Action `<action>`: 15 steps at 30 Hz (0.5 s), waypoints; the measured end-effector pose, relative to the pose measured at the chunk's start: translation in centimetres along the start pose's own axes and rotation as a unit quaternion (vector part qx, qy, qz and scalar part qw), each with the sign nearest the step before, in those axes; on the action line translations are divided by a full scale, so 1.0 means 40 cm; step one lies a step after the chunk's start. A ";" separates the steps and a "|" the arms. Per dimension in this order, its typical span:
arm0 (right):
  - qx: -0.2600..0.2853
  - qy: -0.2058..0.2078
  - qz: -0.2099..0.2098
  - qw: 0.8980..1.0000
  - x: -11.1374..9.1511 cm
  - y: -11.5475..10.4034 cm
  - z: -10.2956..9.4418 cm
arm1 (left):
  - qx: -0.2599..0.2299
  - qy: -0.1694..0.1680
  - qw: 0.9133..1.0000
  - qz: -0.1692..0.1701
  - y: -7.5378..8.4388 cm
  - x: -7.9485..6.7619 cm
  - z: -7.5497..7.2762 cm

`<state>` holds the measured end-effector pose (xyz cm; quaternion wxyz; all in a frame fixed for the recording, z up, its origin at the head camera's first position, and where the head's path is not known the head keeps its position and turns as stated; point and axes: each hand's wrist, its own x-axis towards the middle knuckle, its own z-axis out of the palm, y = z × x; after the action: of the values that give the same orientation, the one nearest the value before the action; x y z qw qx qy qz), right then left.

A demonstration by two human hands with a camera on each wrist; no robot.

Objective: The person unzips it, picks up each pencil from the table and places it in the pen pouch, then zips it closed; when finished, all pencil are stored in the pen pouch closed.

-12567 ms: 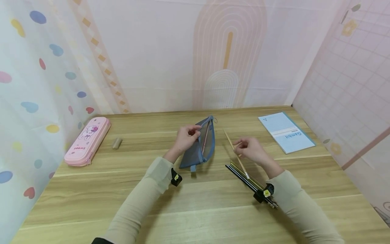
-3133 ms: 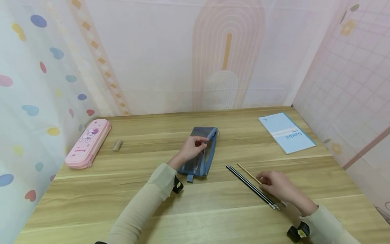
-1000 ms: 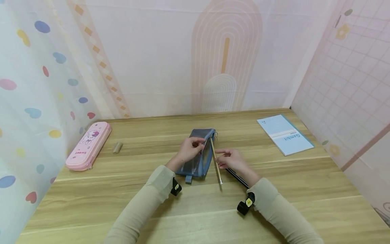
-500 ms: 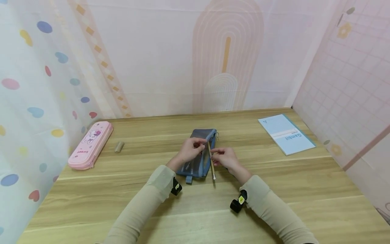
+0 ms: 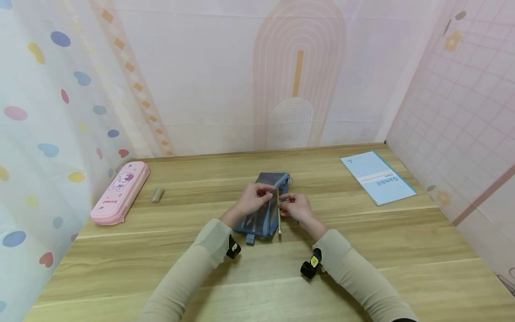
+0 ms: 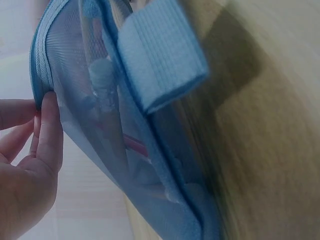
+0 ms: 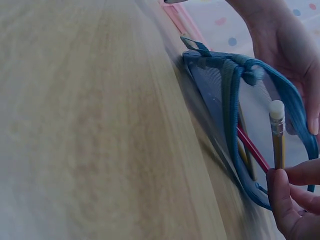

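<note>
A blue mesh zip pencil pouch (image 5: pixel 265 179) lies on the table with its zip side gaping. My left hand (image 5: pixel 252 200) pinches the edge of its opening between thumb and fingers, as the left wrist view also shows. My right hand (image 5: pixel 297 208) pinches a yellow pencil (image 7: pixel 278 145) at the opening. The pencil's white eraser end sticks out towards me; its far end is hidden at the pouch. Through the mesh, several slim items show, among them a red one (image 7: pixel 253 149) and an eraser-tipped pencil (image 6: pixel 103 82).
A pink pencil case (image 5: pixel 120 192) stands at the left of the table, with a small tan cylinder (image 5: pixel 158 194) beside it. A light blue notebook (image 5: pixel 378 177) lies at the back right. My right forearm covers the spot where black pencils lay.
Since the earliest frame, the yellow pencils have left the table on the right. My right hand has carried one to the pouch and, over the last second, moved it further into the opening.
</note>
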<state>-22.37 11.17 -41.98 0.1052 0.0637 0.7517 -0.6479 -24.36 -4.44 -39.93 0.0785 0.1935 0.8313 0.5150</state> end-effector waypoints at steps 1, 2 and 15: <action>-0.002 0.003 0.000 1.000 0.002 0.000 0.002 | 0.000 -0.001 1.000 0.000 0.000 0.001 0.000; -0.002 0.005 -0.001 1.000 0.005 -0.001 0.005 | 0.000 -0.001 1.000 0.000 0.001 0.001 0.000; -0.052 0.015 -0.031 0.998 0.016 0.003 0.036 | -0.010 -0.014 1.000 0.013 0.025 -0.010 0.000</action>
<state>-22.87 9.74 -42.43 0.0775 0.0447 0.7872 -0.6102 -23.75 -4.21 -39.06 0.0854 0.2113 0.8224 0.5213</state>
